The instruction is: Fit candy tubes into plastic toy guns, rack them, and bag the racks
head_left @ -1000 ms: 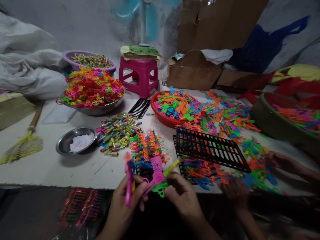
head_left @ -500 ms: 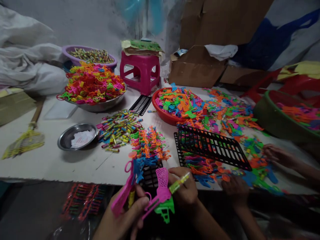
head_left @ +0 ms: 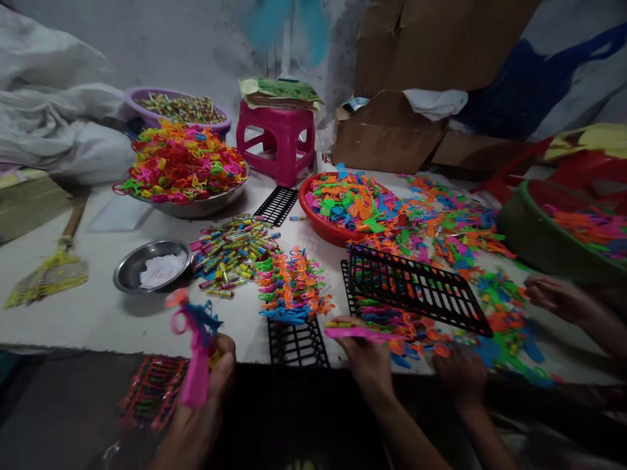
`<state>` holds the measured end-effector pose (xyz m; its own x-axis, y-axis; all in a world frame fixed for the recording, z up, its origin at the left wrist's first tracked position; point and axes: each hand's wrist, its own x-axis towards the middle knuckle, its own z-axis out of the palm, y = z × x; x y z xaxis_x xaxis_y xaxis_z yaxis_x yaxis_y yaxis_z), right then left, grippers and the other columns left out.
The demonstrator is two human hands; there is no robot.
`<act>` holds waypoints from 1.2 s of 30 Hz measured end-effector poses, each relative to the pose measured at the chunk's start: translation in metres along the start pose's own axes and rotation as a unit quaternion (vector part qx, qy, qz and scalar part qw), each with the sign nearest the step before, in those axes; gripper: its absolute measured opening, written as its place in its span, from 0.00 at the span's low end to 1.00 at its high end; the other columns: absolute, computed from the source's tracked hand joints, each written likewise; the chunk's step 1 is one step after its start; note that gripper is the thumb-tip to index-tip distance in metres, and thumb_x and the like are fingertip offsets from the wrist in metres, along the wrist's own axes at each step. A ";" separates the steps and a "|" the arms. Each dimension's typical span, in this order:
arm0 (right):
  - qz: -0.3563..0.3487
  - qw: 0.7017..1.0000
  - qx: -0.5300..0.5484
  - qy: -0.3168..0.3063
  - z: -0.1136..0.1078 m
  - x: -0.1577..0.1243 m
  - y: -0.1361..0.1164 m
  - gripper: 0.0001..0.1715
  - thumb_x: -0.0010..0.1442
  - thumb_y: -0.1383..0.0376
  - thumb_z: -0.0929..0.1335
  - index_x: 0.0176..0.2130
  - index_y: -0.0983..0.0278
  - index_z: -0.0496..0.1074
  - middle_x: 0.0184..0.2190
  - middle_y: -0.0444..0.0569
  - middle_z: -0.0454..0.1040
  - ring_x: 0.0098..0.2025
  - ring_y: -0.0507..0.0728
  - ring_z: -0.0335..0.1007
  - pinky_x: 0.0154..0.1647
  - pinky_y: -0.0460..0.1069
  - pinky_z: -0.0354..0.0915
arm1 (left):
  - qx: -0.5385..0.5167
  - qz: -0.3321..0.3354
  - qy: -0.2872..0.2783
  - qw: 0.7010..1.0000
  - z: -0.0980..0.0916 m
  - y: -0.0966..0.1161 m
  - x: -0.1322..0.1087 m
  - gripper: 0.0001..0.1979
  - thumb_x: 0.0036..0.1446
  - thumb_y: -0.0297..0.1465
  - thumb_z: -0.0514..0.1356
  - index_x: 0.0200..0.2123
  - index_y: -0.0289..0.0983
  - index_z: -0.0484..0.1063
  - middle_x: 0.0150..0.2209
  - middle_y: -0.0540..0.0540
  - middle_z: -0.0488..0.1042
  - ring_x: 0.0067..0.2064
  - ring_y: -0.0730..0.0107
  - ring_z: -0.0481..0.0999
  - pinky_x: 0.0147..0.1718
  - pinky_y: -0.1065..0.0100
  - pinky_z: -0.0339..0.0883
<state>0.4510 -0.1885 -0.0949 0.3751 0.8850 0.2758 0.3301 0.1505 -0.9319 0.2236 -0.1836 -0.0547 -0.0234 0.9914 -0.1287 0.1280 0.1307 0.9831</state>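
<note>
Pink plastic toy piece (head_left: pixel 196 375), ringed near its top, stands almost upright in my left hand (head_left: pixel 219 378), held up at the table's (head_left: pixel 147 326) near edge, left of the middle. A blue part (head_left: pixel 206 318) and an orange disc (head_left: pixel 176 299) show against its upper end; blur hides from me how they join. My left fingers are closed around its lower part. My right hand (head_left: pixel 367 359) pinches a second pink piece (head_left: pixel 360 333), lying nearly level over the near edge, with a yellow tube (head_left: pixel 340 324) alongside; I cannot tell how far those fingers wrap it. To handle both well, I judge a light pinch on the thick bodies best, with no load on thin rings or discs, and the hands spaced so that parts don't snag. Between them, a black lattice tray (head_left: pixel 298 344) reaches the near edge, its closer part bare, coloured toys (head_left: pixel 291 284) ranked behind; I would lift clear of those. Further out lie a pile of tubes (head_left: pixel 235 251), a steel bowl (head_left: pixel 119 279) toward the left edge, a red basin (head_left: pixel 326 230) farther back, and a co-worker's hand (head_left: pixel 460 372) at the near edge, rightward, worth giving room.
</note>
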 end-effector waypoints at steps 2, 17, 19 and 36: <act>0.077 0.996 0.041 -0.025 0.011 -0.001 0.014 0.09 0.48 0.62 0.70 0.31 0.64 0.76 0.30 0.50 0.77 0.33 0.59 0.73 0.36 0.53 0.69 | 0.017 0.044 0.021 0.999 0.000 -0.012 0.006 0.12 0.53 0.40 0.54 0.37 0.39 0.69 0.30 0.48 0.72 0.32 0.67 0.72 0.30 0.70 0.67; 0.064 0.996 -0.018 -0.053 0.030 -0.003 0.041 0.06 0.48 0.61 0.70 0.29 0.60 0.76 0.28 0.47 0.77 0.33 0.58 0.73 0.38 0.52 0.68 | -0.141 0.024 0.005 0.990 0.021 -0.058 0.034 0.12 0.41 0.33 0.65 0.33 0.37 0.76 0.38 0.45 0.72 0.34 0.64 0.75 0.32 0.65 0.72; 0.059 0.997 -0.024 -0.041 0.032 -0.005 0.040 0.07 0.49 0.60 0.69 0.28 0.61 0.76 0.28 0.46 0.77 0.32 0.57 0.73 0.36 0.51 0.69 | -0.098 0.024 0.011 0.995 0.020 -0.065 0.035 0.13 0.41 0.33 0.65 0.34 0.36 0.75 0.35 0.45 0.75 0.32 0.64 0.76 0.33 0.65 0.72; -0.052 0.979 -0.195 -0.023 0.040 -0.002 0.039 0.06 0.49 0.62 0.70 0.27 0.63 0.73 0.26 0.48 0.73 0.31 0.56 0.69 0.32 0.49 0.67 | 0.313 0.317 0.089 0.891 0.044 -0.057 0.051 0.11 0.52 0.38 0.58 0.25 0.36 0.69 0.21 0.51 0.71 0.22 0.73 0.71 0.22 0.74 0.64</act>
<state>0.4285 -0.1668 -0.1412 0.2852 0.8946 0.3441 0.6728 0.0689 -0.7366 0.2588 -0.1401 -0.1229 0.1018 0.8574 0.5044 0.6977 -0.4230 0.5781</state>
